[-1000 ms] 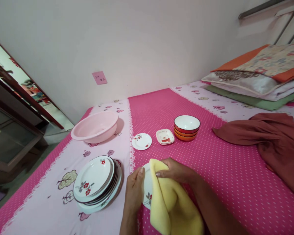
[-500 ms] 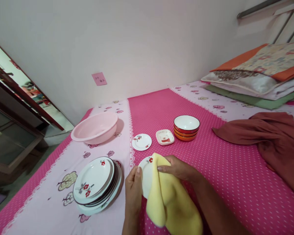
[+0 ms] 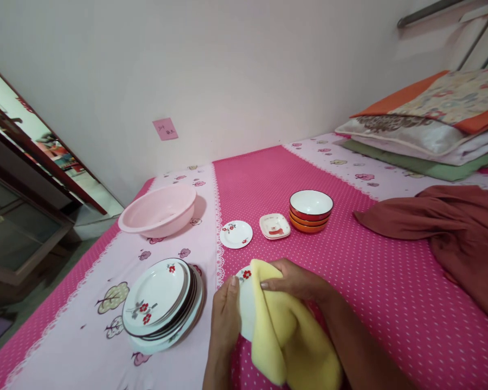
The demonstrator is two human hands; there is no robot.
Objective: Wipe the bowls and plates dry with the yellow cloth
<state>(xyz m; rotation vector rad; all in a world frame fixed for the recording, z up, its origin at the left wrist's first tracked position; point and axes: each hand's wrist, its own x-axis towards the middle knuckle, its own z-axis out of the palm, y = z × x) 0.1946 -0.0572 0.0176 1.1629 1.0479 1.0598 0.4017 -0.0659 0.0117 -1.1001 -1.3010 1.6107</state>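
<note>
At the right hand (image 3: pixel 299 278), which grips it, a yellow cloth (image 3: pixel 287 336) covers part of the flowered plate (image 3: pixel 246 311) between both hands; the left hand (image 3: pixel 225 310) grips its rim, best held steady under light, even wiping.

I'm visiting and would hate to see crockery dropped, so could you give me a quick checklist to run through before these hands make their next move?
1. Left grip secure on the small plate: ok, thumb over the rim.
2. Right grip on the yellow cloth: ok, cloth pinched and covering part of the plate.
3. Underside of that plate dry: cannot tell, it faces away.
4. Plate stack neatly aligned: not ok, edges are staggered.
5. Bowl stack upright and apart from the hands: ok.
6. Square dish apart from the hands: ok.
</note>
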